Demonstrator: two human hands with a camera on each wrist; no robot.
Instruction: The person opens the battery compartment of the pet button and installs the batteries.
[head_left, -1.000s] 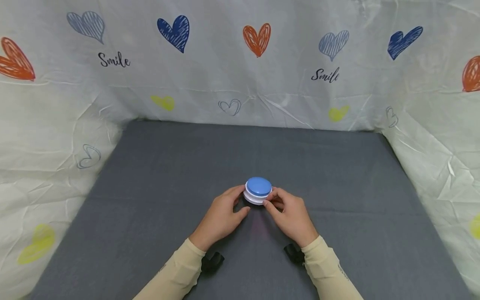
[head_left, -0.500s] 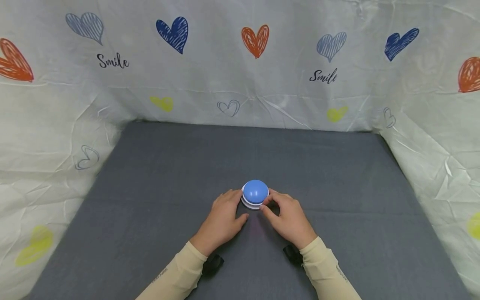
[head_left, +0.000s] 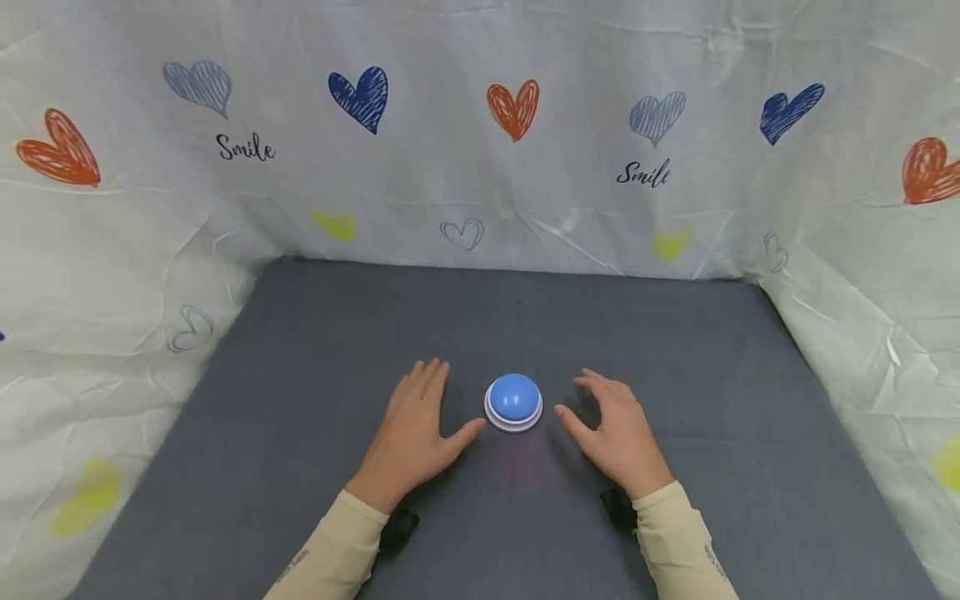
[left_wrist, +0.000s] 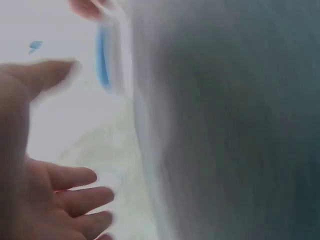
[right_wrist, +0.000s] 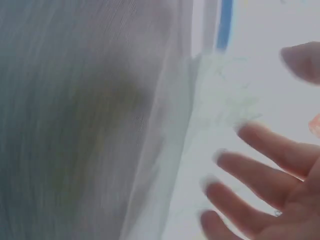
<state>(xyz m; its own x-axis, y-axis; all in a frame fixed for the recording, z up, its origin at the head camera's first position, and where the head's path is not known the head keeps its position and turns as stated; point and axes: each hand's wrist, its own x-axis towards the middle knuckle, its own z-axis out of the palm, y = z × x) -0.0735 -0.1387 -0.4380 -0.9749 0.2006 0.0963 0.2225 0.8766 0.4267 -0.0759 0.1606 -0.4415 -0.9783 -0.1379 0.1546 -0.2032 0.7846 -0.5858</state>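
Note:
A push button [head_left: 514, 398] with a blue dome on a white round base sits upright on the dark grey cloth, in the middle of the head view. My left hand [head_left: 415, 433] is to its left, fingers spread and straight, with the thumb tip close to the white base. To the right, my right hand [head_left: 621, 429] is apart from the button, its fingers relaxed and holding nothing. In the left wrist view the button [left_wrist: 112, 57] shows side-on beyond the thumb. The right wrist view catches the button's blue edge [right_wrist: 225, 25] at the top, with blurred, spread fingers below.
Dark grey cloth [head_left: 360, 325] covers the table. White sheets [head_left: 570, 50] printed with hearts and "Smile" enclose it at the back and both sides. Black wrist straps with cameras [head_left: 397, 529] sit at the cream sleeves [head_left: 330, 550].
Both hands held the button's sides, tilted at first, then flatter on the cloth. They have let go and moved apart, left hand leftward, right hand rightward. The head view has tipped up slightly.

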